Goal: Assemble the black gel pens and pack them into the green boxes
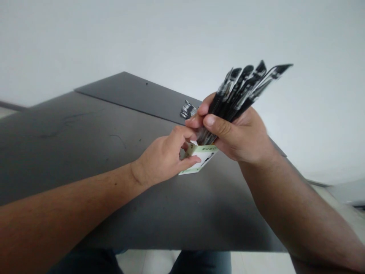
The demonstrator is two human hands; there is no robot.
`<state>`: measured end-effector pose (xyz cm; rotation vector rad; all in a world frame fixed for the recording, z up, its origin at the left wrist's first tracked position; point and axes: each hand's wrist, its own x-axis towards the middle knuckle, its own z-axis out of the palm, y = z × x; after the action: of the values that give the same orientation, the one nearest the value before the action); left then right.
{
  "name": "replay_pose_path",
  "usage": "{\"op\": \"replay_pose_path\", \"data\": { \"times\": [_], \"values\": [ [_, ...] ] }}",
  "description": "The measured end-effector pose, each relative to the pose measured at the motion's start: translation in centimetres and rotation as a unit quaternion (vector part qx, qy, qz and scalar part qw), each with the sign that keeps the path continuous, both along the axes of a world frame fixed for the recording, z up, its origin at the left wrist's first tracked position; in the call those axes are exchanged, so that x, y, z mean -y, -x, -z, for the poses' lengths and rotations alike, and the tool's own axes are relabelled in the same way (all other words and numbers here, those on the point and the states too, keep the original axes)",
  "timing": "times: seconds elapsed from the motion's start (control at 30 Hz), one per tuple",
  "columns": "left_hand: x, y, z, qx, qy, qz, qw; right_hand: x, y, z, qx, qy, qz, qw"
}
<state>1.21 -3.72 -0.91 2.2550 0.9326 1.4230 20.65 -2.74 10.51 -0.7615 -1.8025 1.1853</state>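
My right hand (pixel 248 139) is closed around a bundle of black pens (pixel 235 93), several of them, with their dark ends fanning out up and to the right. Their lower ends point down at the mouth of a small white and green carton (pixel 203 156); how deep they reach inside is hidden. My left hand (pixel 164 154) grips that carton, thumb along its front and fingers at its left and upper edge. The carton is tilted above the dark table. My two hands nearly touch at the carton's opening.
More black and silver pens (pixel 187 109) lie behind my hands, partly covered. They rest on a raised dark board (pixel 134 93) at the table's back. The grey table (pixel 85 140) has a front edge close to my legs. A white wall (pixel 142 34) stands behind.
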Motion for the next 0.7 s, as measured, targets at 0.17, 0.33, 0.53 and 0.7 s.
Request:
{"op": "replay_pose_path", "data": {
  "times": [0.17,0.33,0.53,0.7],
  "values": [
    [0.0,-0.1,-0.5,0.011,-0.011,0.011,1.000,0.8,-0.4,0.0,0.002,-0.018,0.052,0.998],
    [0.1,-0.2,-0.5,0.016,-0.005,0.014,1.000,1.3,-0.6,-0.1,-0.025,-0.060,0.090,0.994],
    [0.0,-0.1,0.2,0.031,0.011,0.019,0.999,2.6,-1.3,1.0,-0.049,-0.090,0.150,0.983],
    [-0.4,0.1,0.9,0.037,-0.024,0.036,0.998,3.1,-2.5,2.7,-0.053,-0.202,0.210,0.955]
  ]
}}
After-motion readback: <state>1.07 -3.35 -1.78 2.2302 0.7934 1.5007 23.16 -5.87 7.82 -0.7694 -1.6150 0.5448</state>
